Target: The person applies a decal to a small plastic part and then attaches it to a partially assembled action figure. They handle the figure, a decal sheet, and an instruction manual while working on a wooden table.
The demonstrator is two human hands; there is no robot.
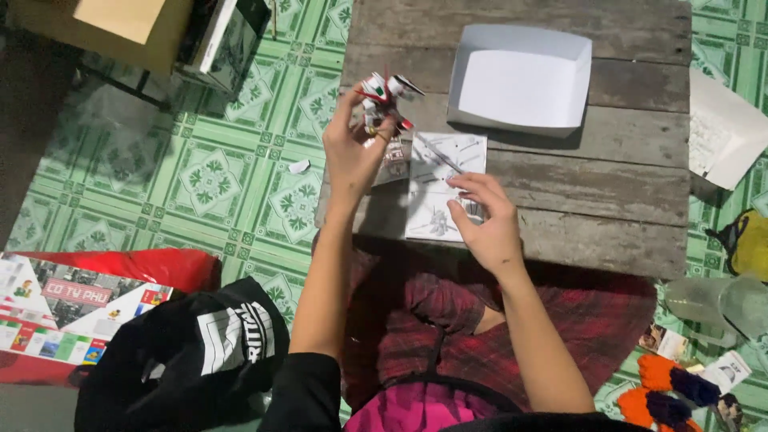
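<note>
White-red plastic robot model (382,98) pinched in your left hand (354,152), 11 o'clock on wooden table (608,160). Light, fragile; grip torso, not wings. Your right hand (486,220) loosely curled on instruction sheet (444,180), holding nothing.

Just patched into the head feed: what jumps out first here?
The left hand holds up a small red-and-white toy figure over the left end of a worn wooden table. The right hand rests on a printed instruction sheet near the table's front edge. Behind it sits an empty white paper tray.
</note>
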